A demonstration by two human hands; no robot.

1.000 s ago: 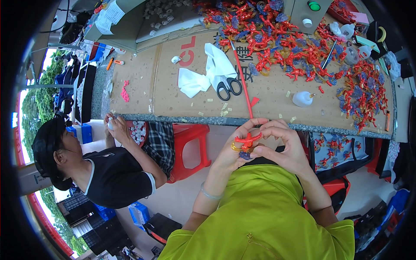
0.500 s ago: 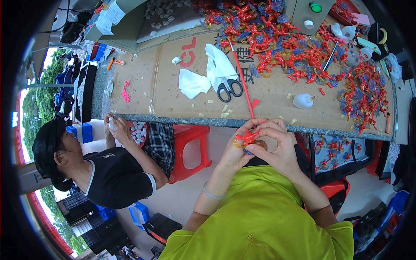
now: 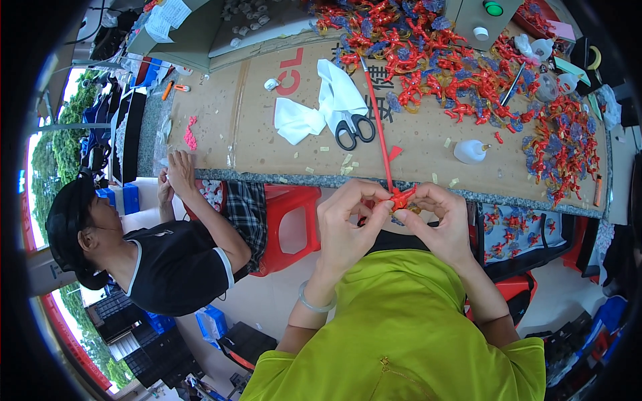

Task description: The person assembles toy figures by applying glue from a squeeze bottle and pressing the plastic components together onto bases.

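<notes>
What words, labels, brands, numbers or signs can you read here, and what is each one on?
Cardboard: big red letters, legible, but I won't copy the wording.
Same cardboard: big dark characters, partly covered; likewise not copied.
Papers at upper left: writing too small to read.
Black shirt at left: small pale mark, too small to read.

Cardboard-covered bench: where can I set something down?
Widest bare patch: the cardboard between the pink piece and white cloth. Smaller: between the red stick and white bottle, scraps nearby. Crowded: far middle and right, heaped with red figurines.
</notes>
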